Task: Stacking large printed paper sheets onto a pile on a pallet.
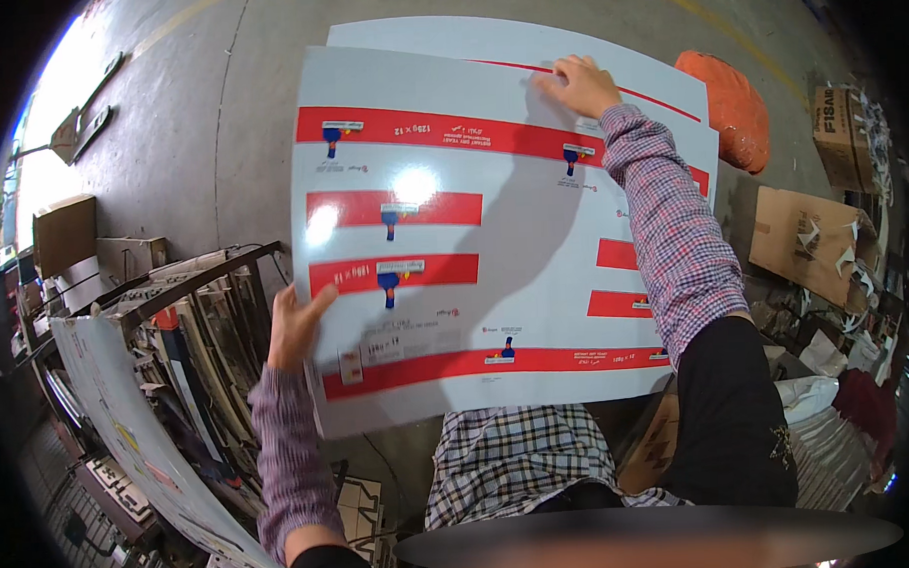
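Observation:
A large white printed cardboard sheet with red bands and small blue figures spreads out in front of me. My left hand is closed on its left edge, thumb over the printed face and the other fingers hidden behind. At the far edge, my right hand has its fingers bent around the border, the thumb side toward the left; part of the grip is hidden. Behind it, a second white sheet with a thin red line shows beyond the far edge, overlapped by the first.
To the left stands a metal rack packed with upright boards, with a curved white panel along its near side. An orange sack lies at the far right, near cardboard boxes and scraps. A pallet jack is far left.

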Demonstrator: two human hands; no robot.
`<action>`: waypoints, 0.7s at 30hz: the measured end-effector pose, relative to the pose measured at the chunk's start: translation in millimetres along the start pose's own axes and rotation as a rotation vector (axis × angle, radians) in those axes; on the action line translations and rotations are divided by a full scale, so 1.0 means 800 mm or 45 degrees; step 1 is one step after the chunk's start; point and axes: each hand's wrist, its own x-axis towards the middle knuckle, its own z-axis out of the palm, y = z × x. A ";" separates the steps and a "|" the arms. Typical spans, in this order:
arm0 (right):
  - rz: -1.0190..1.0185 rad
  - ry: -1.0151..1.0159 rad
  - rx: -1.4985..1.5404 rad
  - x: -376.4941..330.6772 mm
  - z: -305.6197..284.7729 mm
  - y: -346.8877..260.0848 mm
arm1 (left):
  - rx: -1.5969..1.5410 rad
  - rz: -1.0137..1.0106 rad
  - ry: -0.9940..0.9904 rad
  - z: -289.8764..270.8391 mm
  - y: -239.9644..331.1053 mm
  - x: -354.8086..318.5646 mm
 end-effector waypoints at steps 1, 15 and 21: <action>-0.001 -0.001 -0.002 0.002 -0.005 -0.005 | 0.093 0.069 0.000 0.003 0.025 -0.036; -0.187 -0.967 0.596 -0.045 -0.188 0.009 | 1.032 0.457 0.143 -0.021 -0.059 -0.012; 0.022 -0.319 0.142 -0.170 -0.150 -0.013 | 0.722 0.760 0.121 0.084 0.214 0.037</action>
